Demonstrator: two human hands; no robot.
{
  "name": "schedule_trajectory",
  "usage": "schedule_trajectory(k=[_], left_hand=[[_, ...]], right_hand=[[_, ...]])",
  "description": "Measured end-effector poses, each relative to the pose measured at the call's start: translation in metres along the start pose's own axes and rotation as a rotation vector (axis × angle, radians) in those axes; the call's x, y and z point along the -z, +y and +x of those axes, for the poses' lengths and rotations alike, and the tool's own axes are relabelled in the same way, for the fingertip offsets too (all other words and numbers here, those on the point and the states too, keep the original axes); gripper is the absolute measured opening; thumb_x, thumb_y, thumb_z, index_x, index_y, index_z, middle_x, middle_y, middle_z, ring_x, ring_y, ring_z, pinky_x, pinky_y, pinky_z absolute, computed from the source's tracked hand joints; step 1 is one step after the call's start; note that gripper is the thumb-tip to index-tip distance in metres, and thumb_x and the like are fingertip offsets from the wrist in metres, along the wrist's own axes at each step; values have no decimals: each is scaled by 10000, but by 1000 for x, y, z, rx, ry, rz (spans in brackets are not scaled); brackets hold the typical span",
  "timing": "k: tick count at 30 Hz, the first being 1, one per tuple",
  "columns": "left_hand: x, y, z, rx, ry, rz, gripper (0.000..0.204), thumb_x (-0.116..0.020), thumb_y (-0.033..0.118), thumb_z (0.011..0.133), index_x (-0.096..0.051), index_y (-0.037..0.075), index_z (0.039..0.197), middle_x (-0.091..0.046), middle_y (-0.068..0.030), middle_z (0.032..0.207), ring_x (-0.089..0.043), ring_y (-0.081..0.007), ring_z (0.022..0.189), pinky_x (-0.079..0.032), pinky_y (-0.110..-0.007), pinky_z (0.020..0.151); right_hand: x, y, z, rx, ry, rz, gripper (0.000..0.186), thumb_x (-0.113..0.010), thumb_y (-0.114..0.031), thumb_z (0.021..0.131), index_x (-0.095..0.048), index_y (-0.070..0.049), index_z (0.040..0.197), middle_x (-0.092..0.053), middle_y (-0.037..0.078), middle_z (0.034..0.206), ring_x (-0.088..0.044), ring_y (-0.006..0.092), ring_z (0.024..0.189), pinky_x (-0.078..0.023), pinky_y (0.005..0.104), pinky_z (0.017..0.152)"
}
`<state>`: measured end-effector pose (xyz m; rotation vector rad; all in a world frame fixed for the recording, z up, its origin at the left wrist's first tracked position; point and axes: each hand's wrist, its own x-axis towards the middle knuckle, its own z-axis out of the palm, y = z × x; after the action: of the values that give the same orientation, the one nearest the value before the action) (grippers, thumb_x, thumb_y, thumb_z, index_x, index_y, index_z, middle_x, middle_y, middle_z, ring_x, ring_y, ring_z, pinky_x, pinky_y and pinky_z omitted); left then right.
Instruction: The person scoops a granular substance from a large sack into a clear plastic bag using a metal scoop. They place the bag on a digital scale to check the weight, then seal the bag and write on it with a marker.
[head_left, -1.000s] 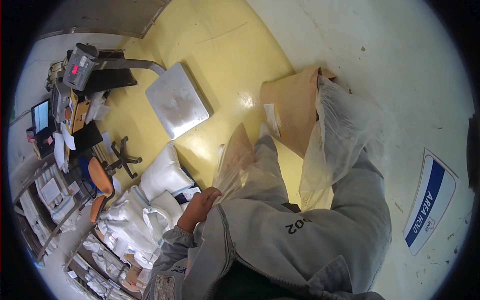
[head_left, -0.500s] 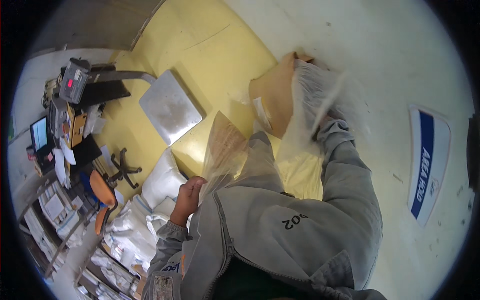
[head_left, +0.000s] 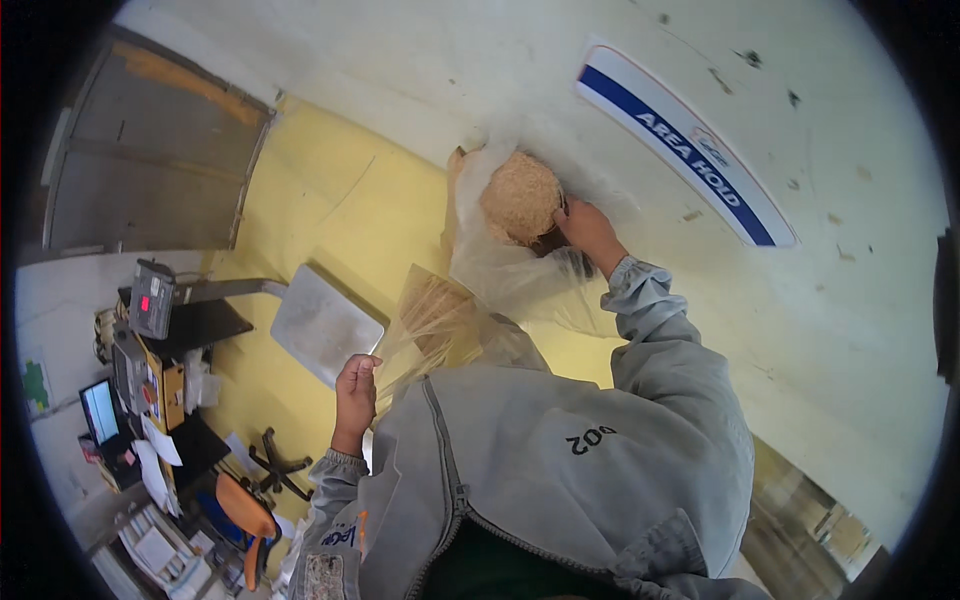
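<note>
My right hand (head_left: 592, 236) is closed on the edge of a round scoop or bowl, mostly hidden under a heap of light brown, flaky or powdery material (head_left: 520, 196). That heap sits at the mouth of a brown paper sack (head_left: 453, 200) with a clear plastic liner (head_left: 490, 272). My left hand (head_left: 357, 388) pinches the rim of a clear plastic bag (head_left: 432, 318), which hangs in front of my body with brown material showing through it. The bag's mouth is to the left of the lined sack and just below it in view.
A platform scale (head_left: 325, 322) with a display (head_left: 152, 300) stands left on the yellow floor (head_left: 330, 190). Beyond are a monitor (head_left: 100, 410), an orange chair (head_left: 246, 505) and a grey door (head_left: 150, 150). A white wall with a blue-striped sign (head_left: 690, 150) borders the right.
My right hand has come up out of the lined sack with a heaped scoop or bowl. My left hand still holds the plastic bag. The view has turned, bringing the wall sign nearer the top.
</note>
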<state>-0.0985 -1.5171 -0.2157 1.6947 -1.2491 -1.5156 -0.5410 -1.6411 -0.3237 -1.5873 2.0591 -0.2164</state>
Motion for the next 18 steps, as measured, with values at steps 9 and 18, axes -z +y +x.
schedule_trajectory(k=[9,18], left_hand=[[-6,-1,1,-42,35,21,276,-445,292,984,-556,47,917,-346,74,497,-276,-18,378,-212,-216,361],[0,-9,-9,-50,84,5,295,-458,320,976,-550,44,928,-333,79,478,-275,-21,362,-213,-218,341]], right_hand=[[7,24,-56,102,31,338,380,-507,-279,844,-568,53,1020,-616,276,946,-593,425,902,-459,463,808],[-6,35,-85,23,-2,546,330,-509,-242,861,-559,30,1040,-637,234,904,-625,360,836,-476,410,770]])
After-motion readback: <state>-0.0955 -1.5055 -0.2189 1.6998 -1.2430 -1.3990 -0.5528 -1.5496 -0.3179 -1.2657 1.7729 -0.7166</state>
